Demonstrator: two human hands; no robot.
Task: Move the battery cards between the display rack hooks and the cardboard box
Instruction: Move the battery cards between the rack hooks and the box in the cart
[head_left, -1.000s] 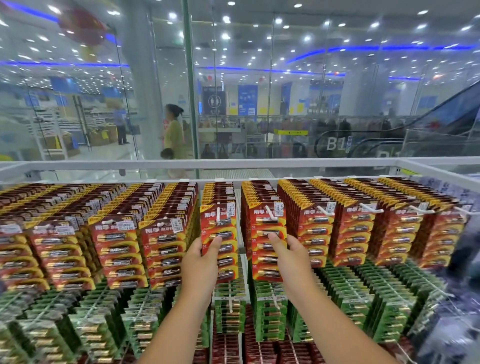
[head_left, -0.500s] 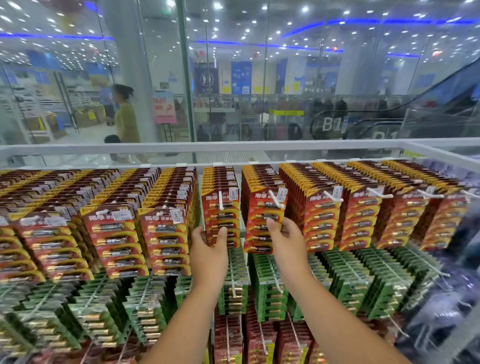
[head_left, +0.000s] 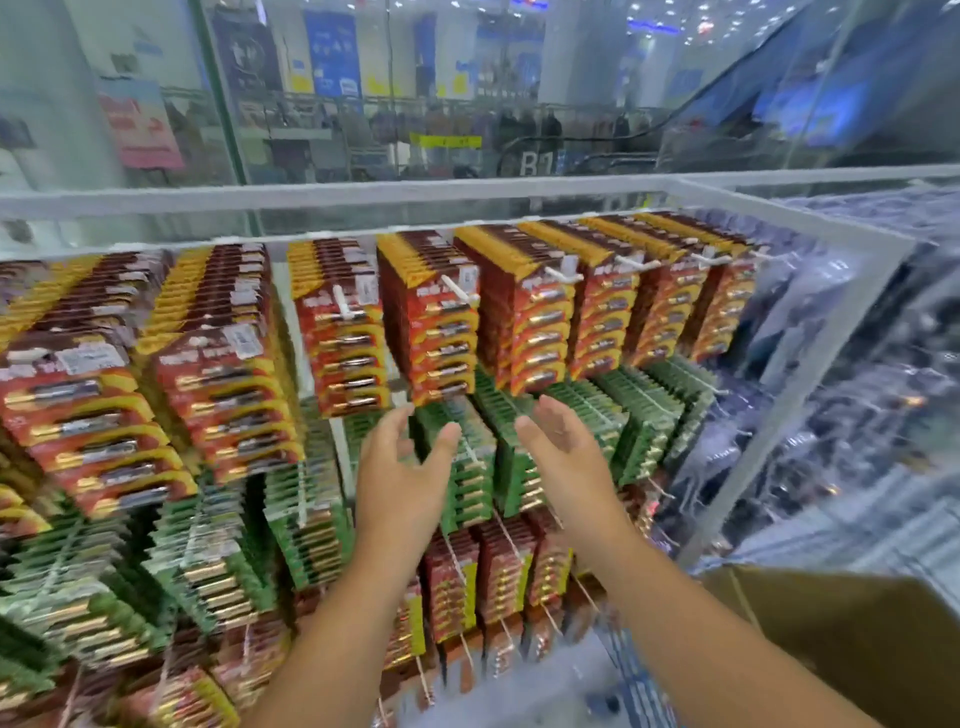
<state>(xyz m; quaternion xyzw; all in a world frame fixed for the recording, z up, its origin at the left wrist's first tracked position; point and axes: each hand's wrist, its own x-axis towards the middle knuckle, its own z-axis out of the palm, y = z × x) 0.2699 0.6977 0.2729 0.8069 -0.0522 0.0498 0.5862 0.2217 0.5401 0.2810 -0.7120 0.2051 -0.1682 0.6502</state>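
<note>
Behind the shelves stands a glass wall (head_left: 467, 104) with a green vertical frame post (head_left: 218, 88). Through the glass a shopping hall is visible, lit by many small ceiling lights and blue light strips. A grey pillar (head_left: 47, 93) is at the left, with a pink poster (head_left: 140, 124) beside it. Blue banners (head_left: 332, 52) hang further back. A sign "B1" (head_left: 535, 163) and an escalator (head_left: 779, 83) are at the right. Everything is a little blurred
</note>
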